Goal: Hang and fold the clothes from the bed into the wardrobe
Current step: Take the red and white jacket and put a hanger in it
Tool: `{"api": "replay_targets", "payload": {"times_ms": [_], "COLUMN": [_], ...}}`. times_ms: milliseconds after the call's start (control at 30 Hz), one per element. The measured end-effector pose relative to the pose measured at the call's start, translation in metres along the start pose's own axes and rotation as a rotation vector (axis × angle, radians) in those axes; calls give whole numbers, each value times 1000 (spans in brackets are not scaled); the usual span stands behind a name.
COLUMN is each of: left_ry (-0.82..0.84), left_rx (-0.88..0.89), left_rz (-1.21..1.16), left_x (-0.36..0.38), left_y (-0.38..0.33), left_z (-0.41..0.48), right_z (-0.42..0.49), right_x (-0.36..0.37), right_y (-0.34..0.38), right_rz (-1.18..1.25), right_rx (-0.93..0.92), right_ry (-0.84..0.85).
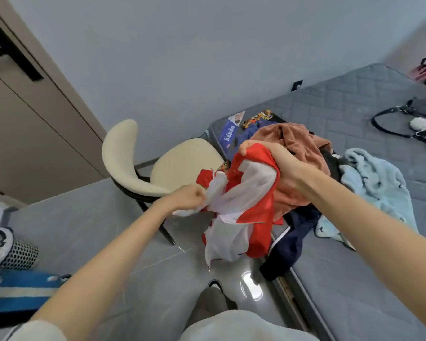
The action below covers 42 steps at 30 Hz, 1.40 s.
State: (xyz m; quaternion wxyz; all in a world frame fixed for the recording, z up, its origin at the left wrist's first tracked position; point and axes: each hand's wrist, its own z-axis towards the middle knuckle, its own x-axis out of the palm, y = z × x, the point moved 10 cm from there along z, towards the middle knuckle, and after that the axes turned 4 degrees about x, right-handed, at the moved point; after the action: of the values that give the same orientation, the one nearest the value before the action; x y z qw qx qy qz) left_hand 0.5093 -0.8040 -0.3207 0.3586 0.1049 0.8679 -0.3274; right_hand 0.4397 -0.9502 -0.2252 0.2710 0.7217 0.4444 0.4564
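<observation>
The red and white garment (241,212) hangs beside the bed (354,279), bunched in the right hand (268,163), its edge pinched by the left hand (190,196). It looks light, limp; likely best held at the shoulders.

One head-worn wide-angle view, looking forward and steeply down, horizon tilted, close over the floor (84,217), bed (354,124) edge near right, chair (123,163) farther ahead, door (22,124) far left

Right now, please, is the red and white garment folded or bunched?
Bunched: the garment hangs crumpled, gripped by the right hand and left hand.
</observation>
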Motion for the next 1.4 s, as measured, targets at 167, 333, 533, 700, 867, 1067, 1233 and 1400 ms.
{"api": "replay_targets", "payload": {"times_ms": [167,333,533,700,867,1067,1233,1400], "left_ry": [-107,71,5,-166,-258,-328,-303,-331], "left_rx": [421,512,497,463,443,547,575,599], "left_rz": [149,-148,-7,192,162,245,413,425], "left_x": [44,159,195,187,190,190,191,175], "left_y": [-122,-220,-229,-236,-240,-206,-162,-146], "left_z": [-9,-19,-29,-33,-54,-83,-99,-111], "right_z": [-90,-165,-238,-279,-317,-328,-334,-370], "right_x": [-52,-123,-206,-247,-236,-201,-163,-136], "right_y": [-38,-64,-107,-143,-142,-183,-229,-249], "right_rz": [150,227,-393,-703,-1163,-1453,-1497,-1425], "right_rx": [57,-12,28,84,-144,-20,97,129], "right_ry": [64,-16,-212,-402,-936,-1110,-1174,-1351]}}
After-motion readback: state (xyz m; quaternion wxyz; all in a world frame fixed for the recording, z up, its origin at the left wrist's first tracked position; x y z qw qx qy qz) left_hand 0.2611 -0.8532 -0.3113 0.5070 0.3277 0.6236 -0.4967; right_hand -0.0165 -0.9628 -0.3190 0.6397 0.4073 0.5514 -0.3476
